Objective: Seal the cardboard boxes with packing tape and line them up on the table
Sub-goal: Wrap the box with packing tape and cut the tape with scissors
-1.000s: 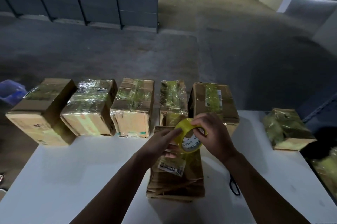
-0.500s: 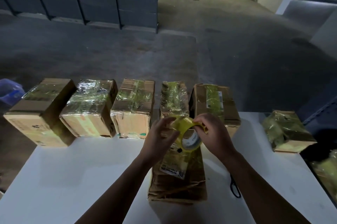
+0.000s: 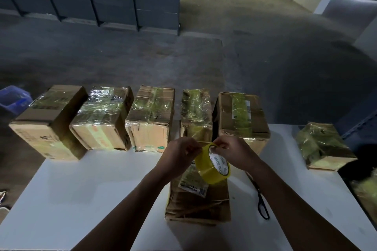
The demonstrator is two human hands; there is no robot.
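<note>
**White table** (image 3: 81,199): fills the lower part of the view.

**Row of five boxes**, along the table's far edge, left to right: first box (image 3: 49,124), second box (image 3: 102,120), third box (image 3: 151,120), fourth box (image 3: 196,111), fifth box (image 3: 240,116). They stand side by side, and each has glossy yellowish tape across its top.

**Near box** (image 3: 197,203): lies lengthwise in front of the person. Its far end is close to the fourth and fifth boxes. The top is creased and bears a printed label.

**Lone box** (image 3: 324,146): wrapped in tape, at the far right of the table and well apart from the row.

**Blue bin** (image 3: 12,99): on the floor beyond the table's left end.

**Left hand** (image 3: 179,154) and **right hand** (image 3: 234,152): held above the far end of the near box. Both sets of fingers are curled and pinch the upper rim of the roll of tape, one hand on each side.

**Roll of tape** (image 3: 212,171): yellow with a printed white core, tilted. It hangs between the hands, clear of the box top.

**Scissors** (image 3: 262,203): black, flat on the table just right of the near box, with the handles toward the person.
</note>
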